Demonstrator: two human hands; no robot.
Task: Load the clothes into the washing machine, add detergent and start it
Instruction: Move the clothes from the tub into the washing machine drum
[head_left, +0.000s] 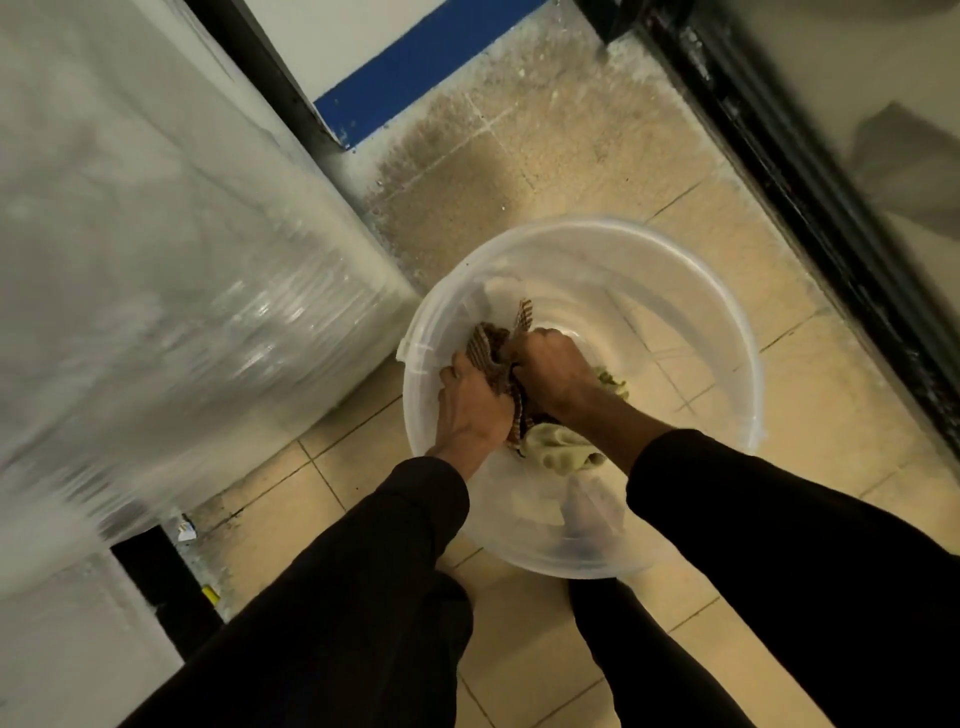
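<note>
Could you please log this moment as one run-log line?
stage: gathering clothes | left hand: grips striped cloth | right hand: grips same cloth | green cloth: in bucket | bucket: on floor

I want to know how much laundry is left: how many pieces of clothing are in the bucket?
2 visible: a brown striped cloth gripped by both hands, and a pale green cloth beneath the right forearm. More may be hidden under them.

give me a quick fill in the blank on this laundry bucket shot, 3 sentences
1. Both hands reach into a clear plastic ____ standing on the tiled floor.
2. The left hand and the right hand both grip the ____ cloth.
3. Under the right wrist lies a pale ____ garment.

Missing words: bucket; striped; green
</note>
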